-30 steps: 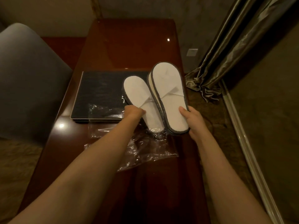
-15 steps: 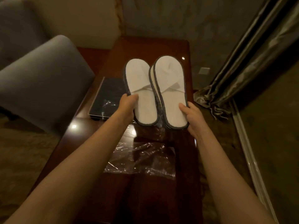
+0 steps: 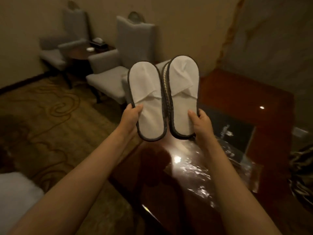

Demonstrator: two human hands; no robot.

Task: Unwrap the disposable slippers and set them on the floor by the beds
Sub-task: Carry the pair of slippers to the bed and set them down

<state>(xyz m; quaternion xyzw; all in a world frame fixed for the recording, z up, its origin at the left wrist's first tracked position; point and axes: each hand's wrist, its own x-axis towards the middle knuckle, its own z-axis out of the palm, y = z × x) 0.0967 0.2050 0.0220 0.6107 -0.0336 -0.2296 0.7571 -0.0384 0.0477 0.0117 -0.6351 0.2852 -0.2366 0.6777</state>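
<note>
I hold white disposable slippers with dark grey edging up in the air, soles towards me. My left hand [image 3: 131, 118] grips the heel end of one slipper [image 3: 145, 92]. My right hand [image 3: 200, 122] grips the heel end of a stack of slippers [image 3: 183, 85], whose extra edges show behind the front one. The empty clear plastic wrapper [image 3: 199, 173] lies crumpled on the glossy red-brown desk [image 3: 264, 99] below my hands.
A dark folder [image 3: 233, 133] lies on the desk under the wrapper's far end. Grey armchairs [image 3: 108, 77] and a small side table [image 3: 81, 53] stand at the back left on patterned carpet [image 3: 50, 116]. A white bed corner [image 3: 15, 197] shows at lower left, a curtain [image 3: 303, 175] at right.
Both hands have lifted the slippers off the desk and my view has swung left, bringing the armchairs, carpet and bed corner into sight. The wrapper stays on the desk.
</note>
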